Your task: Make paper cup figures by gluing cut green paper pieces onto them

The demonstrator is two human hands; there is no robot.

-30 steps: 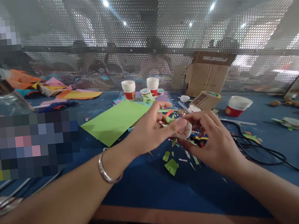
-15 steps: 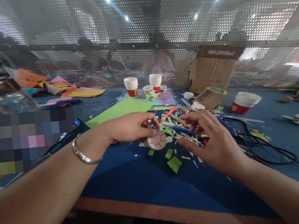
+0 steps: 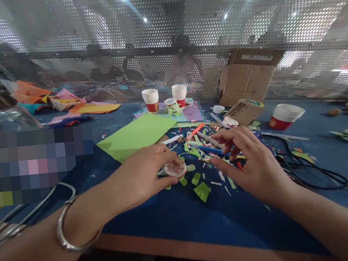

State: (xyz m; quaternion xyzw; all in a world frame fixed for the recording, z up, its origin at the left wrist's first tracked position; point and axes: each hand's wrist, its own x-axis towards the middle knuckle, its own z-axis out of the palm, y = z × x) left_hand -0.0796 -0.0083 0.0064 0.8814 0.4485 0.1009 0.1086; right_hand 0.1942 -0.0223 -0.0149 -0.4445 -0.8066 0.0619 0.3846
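Observation:
My left hand (image 3: 147, 170), a silver bangle on its wrist, has thumb and fingers closed about a small round white paper-cup bottom (image 3: 175, 169) marked with red lines. Green paper pieces (image 3: 190, 168) jut out around the disc, low over the table. My right hand (image 3: 252, 162) hovers to the right over paper scraps, fingers curved and apart, with nothing visible in it. Close to its fingertips lie an orange pen (image 3: 195, 131) and a blue pen (image 3: 206, 148). A larger green scrap (image 3: 202, 191) lies between the hands, nearer the table's front edge.
A green paper sheet (image 3: 137, 134) lies beyond my left hand. Stacked paper cups (image 3: 150, 100) stand at the back, with another stack (image 3: 286, 116) at right. Black cables (image 3: 316, 176) coil beside my right forearm. A cardboard box (image 3: 244, 76) leans against the perforated screen (image 3: 153, 38).
My left hand has lowered the red-lined disc slightly to the left, and its fingers now lie over the disc's top and side. The right hand has barely moved.

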